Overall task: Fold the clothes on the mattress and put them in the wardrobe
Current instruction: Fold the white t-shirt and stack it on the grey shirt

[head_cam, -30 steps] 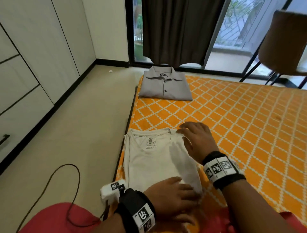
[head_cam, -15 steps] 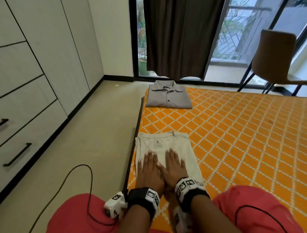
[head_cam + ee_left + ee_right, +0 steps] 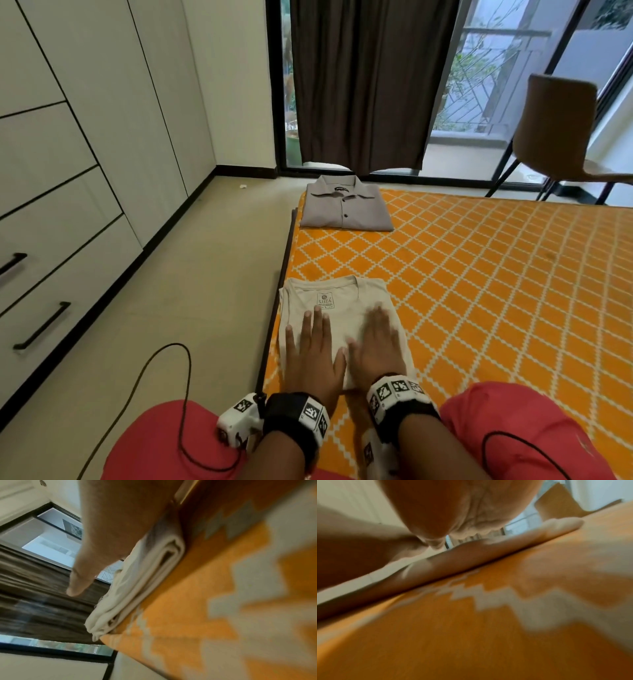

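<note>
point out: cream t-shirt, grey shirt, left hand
cream t-shirt (image 3: 334, 299): head view, chest below the collar label.
grey shirt (image 3: 346, 212): head view, buttoned front.
left hand (image 3: 313, 356): head view, back of hand.

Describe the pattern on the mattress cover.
The mattress cover is orange with a white diamond lattice of stepped lines, clearest in the head view.
</note>
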Demonstrator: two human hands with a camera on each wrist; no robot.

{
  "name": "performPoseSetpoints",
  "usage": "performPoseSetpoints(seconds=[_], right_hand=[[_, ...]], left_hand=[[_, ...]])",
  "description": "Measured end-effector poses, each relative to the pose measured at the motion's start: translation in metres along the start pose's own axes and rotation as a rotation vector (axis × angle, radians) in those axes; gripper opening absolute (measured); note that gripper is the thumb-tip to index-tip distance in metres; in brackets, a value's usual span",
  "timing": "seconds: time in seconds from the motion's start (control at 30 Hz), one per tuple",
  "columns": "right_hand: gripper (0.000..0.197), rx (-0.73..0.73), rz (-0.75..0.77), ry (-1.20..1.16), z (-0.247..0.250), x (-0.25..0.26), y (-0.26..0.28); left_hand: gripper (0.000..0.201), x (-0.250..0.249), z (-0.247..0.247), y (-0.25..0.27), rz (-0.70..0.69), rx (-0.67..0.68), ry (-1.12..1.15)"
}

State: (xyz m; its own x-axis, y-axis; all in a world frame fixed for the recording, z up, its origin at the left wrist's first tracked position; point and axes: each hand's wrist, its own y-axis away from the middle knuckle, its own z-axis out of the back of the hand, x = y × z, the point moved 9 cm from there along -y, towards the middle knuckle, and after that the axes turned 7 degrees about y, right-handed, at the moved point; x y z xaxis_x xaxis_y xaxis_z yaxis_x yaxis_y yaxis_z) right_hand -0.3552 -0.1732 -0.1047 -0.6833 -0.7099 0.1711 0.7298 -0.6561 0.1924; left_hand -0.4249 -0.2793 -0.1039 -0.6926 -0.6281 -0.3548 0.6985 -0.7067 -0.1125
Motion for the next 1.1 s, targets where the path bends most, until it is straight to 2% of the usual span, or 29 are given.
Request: performPoseSetpoints(seconds=[0.03,0.1,0.17,0.27,0.37,0.47,0.57,0.63,0.67,0.73,0.77,0.8,0.87,0.93,0.97,1.03,1.1], right_hand=[[0.078,0.027,0.108,0.016,-0.006,0.016,0.002],[0.069,0.101,0.186,0.031,-0.021,0.027,0.002],[0.063,0.123,0.168,0.051,-0.028,0.021,-0.002],[0.067,0.128,0.137,0.067,-0.031,0.016,-0.006],[0.071,0.154,0.085,0.034,-0.031,0.007,-0.010],[0.086,0.123,-0.009,0.021,-0.027,-0.010,-0.012],[0.100,0.098,-0.127,-0.024,-0.021,-0.026,-0.009],[0.099,0.055,-0.223,-0.103,-0.011,-0.036,-0.003],[0.096,0.010,-0.302,-0.166,-0.003,-0.043,0.001],[0.083,-0.093,-0.485,-0.282,0.012,-0.061,0.011],[0.075,-0.119,-0.560,-0.341,0.017,-0.070,0.015],[0.069,-0.123,-0.623,-0.417,0.018,-0.077,0.017],[0.061,-0.075,-0.714,-0.558,0.012,-0.087,0.017],[0.055,0.005,-0.703,-0.592,0.004,-0.086,0.013],[0.052,0.058,-0.669,-0.571,0.000,-0.082,0.011],[0.051,0.118,-0.614,-0.502,-0.007,-0.076,0.006],[0.048,0.095,-0.603,-0.493,-0.003,-0.075,0.004]], left_hand=[[0.064,-0.002,-0.001,-0.001,0.013,0.029,0.023],[0.060,-0.002,-0.012,-0.003,0.038,0.114,0.041],[0.060,-0.001,-0.024,-0.004,0.023,0.155,0.046],[0.063,0.003,-0.029,-0.006,0.063,0.159,0.065],[0.087,0.016,-0.018,-0.009,0.198,0.131,0.103],[0.107,0.031,-0.013,-0.008,0.310,0.189,0.091],[0.113,0.038,-0.003,-0.002,0.378,0.166,0.107],[0.106,0.040,0.007,0.003,0.401,0.093,0.161],[0.098,0.040,0.017,0.004,0.407,0.009,0.212],[0.073,0.047,0.044,0.003,0.439,-0.173,0.304],[0.066,0.054,0.052,0.003,0.486,-0.192,0.326],[0.068,0.061,0.054,0.003,0.549,-0.143,0.343],[0.090,0.069,0.041,0.005,0.641,0.079,0.311],[0.103,0.072,0.029,0.007,0.665,0.224,0.221],[0.101,0.074,0.026,0.007,0.663,0.264,0.182],[0.081,0.072,0.027,0.005,0.611,0.310,0.120],[0.067,0.071,0.027,0.003,0.578,0.364,0.175]])
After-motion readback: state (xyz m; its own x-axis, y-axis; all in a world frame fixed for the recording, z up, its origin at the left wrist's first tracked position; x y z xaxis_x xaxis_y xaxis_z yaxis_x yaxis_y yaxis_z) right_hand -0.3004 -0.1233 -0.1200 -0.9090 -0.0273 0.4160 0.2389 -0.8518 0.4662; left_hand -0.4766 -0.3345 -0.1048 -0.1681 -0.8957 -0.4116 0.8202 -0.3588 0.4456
